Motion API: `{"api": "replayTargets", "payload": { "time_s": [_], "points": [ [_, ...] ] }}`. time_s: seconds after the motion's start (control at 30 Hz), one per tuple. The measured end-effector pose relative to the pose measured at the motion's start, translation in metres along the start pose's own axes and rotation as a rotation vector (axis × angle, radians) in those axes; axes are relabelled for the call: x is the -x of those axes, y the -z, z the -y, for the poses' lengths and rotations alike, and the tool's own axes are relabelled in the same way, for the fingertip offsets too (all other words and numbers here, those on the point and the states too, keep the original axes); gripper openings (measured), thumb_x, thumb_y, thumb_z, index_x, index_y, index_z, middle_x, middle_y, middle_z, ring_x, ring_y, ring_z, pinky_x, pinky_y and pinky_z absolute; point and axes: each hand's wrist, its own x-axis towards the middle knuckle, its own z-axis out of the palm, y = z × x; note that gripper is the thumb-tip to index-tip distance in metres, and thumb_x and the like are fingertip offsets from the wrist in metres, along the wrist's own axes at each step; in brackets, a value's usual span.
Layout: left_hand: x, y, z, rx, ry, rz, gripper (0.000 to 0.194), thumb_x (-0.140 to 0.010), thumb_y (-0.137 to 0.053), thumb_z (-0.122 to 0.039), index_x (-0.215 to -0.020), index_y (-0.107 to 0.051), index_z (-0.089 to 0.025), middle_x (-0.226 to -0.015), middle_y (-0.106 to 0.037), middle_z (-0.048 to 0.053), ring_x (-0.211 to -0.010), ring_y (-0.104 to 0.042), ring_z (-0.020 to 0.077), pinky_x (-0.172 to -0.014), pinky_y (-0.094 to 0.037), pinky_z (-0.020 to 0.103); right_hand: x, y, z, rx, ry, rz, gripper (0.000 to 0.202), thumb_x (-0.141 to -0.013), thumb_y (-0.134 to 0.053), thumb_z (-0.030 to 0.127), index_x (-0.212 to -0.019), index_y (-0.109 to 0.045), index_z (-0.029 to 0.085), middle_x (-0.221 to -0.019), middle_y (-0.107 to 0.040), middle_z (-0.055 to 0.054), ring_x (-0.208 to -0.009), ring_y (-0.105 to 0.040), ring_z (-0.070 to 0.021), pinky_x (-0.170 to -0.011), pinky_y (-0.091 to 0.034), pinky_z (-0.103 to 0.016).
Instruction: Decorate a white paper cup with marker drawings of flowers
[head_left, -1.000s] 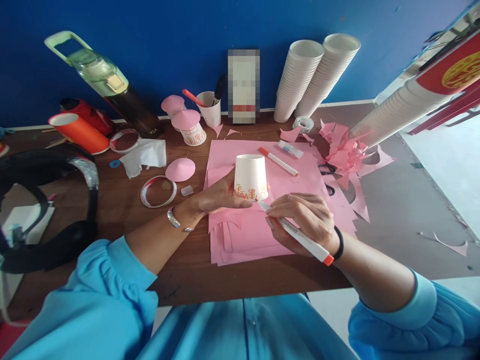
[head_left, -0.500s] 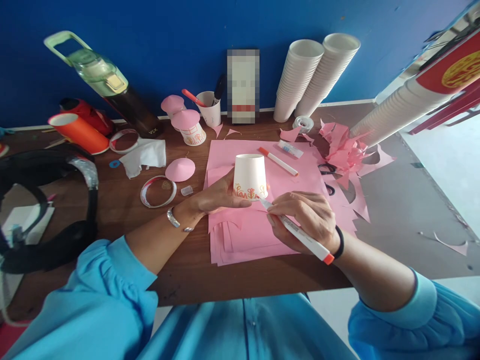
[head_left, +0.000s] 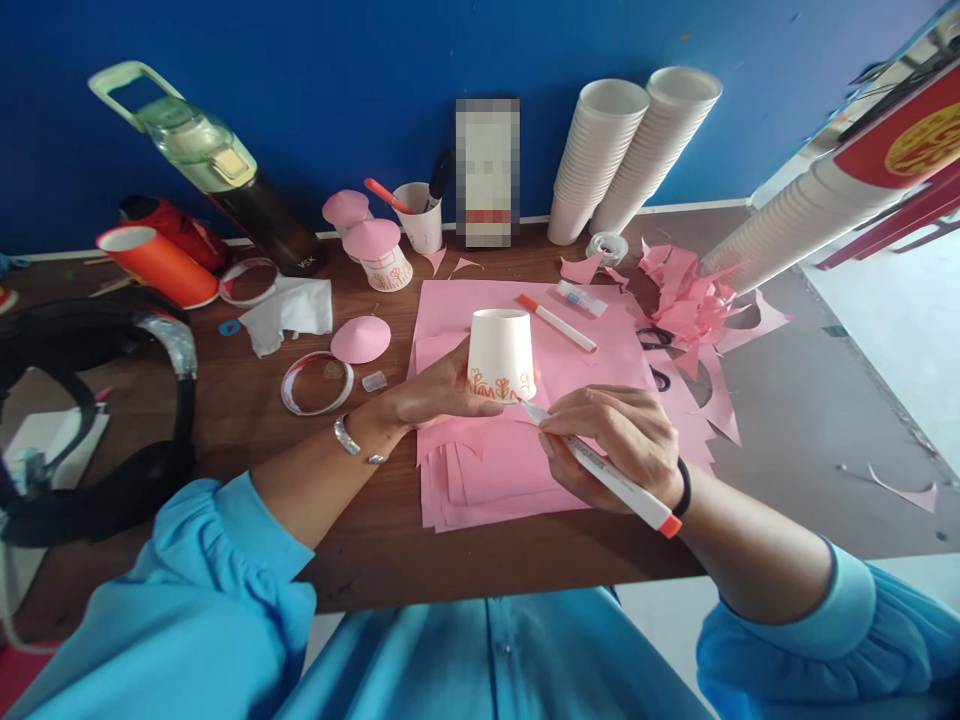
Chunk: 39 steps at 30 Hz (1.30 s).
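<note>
A white paper cup [head_left: 500, 345], turned upside down, is held by my left hand [head_left: 442, 388], whose fingers wrap round its left side and rim. Orange and red flowers and grass are drawn along the cup's lower edge. My right hand [head_left: 619, 440] grips a white marker with an orange end [head_left: 615, 480], its tip at the cup's lower right rim. Beneath both hands lies a stack of pink paper sheets [head_left: 450, 490]. The marker's orange cap [head_left: 529, 302] belongs to another white marker lying on the sheets, beside a glue tube [head_left: 581, 298].
Finished-looking cups with pink cone tops [head_left: 372, 240], a loose pink cone [head_left: 360, 340] and tape rolls [head_left: 316, 384] stand left. Cup stacks [head_left: 596, 160], a phone-like pixelated panel [head_left: 486, 170] and a pen cup [head_left: 420, 222] line the wall. Pink scraps [head_left: 686, 290] and scissors [head_left: 660, 378] lie right.
My right hand and the marker have shifted slightly right and down, the tip staying near the cup's lower rim. The left hand and cup are almost unmoved.
</note>
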Motion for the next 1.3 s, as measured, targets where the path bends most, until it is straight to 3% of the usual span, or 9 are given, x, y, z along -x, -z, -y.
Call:
{"api": "replayTargets", "payload": {
  "time_s": [0.3,0.47,0.73,1.03,1.3],
  "points": [
    [-0.001,-0.002,-0.002,0.013,-0.007,-0.002,0.056,-0.082,-0.088,-0.033,-0.133,-0.067,-0.02,-0.132,-0.076,0.015,-0.124,-0.072,0.0333,-0.105,-0.058,0.049,0.0,-0.001,-0.001,0.023,0.005,0.005,0.021,-0.089,-0.064,0.003,-0.096,-0.059,0.022,-0.07,-0.07,0.003,-0.057,-0.07,-0.014,-0.052,-0.057,-0.026],
    [0.0,0.001,0.004,0.001,0.032,-0.036,0.066,-0.079,-0.091,-0.037,-0.138,-0.064,-0.02,-0.134,-0.074,0.018,-0.126,-0.071,0.0381,-0.106,-0.057,0.055,0.0,-0.002,-0.002,0.032,0.001,-0.009,0.018,-0.091,-0.064,0.005,-0.096,-0.059,0.022,-0.071,-0.07,0.003,-0.057,-0.069,-0.0135,-0.054,-0.058,-0.025],
    [0.003,0.004,0.008,0.035,0.049,-0.025,0.076,-0.079,-0.091,-0.036,-0.147,-0.058,-0.023,-0.138,-0.072,0.017,-0.128,-0.07,0.0361,-0.107,-0.057,0.053,-0.001,-0.001,-0.001,0.046,-0.001,-0.009,0.019,-0.091,-0.064,0.004,-0.098,-0.059,0.022,-0.072,-0.07,0.001,-0.058,-0.069,-0.0142,-0.056,-0.059,-0.026],
    [0.001,0.0,0.002,0.009,-0.001,-0.002,0.058,-0.082,-0.088,-0.034,-0.134,-0.067,-0.02,-0.134,-0.075,0.015,-0.126,-0.072,0.0335,-0.107,-0.057,0.049,-0.001,0.001,0.0,0.047,-0.02,0.022,0.021,-0.089,-0.062,0.003,-0.094,-0.059,0.023,-0.07,-0.07,0.004,-0.057,-0.069,-0.0132,-0.055,-0.056,-0.025],
    [0.002,0.004,0.004,-0.045,0.018,0.004,0.066,-0.082,-0.087,-0.031,-0.142,-0.063,-0.021,-0.133,-0.075,0.015,-0.12,-0.074,0.0302,-0.103,-0.06,0.045,0.0,0.001,0.001,0.014,-0.026,0.032,0.023,-0.085,-0.062,0.0,-0.093,-0.058,0.022,-0.068,-0.068,0.004,-0.054,-0.068,-0.0138,-0.052,-0.055,-0.026]
  ]
}}
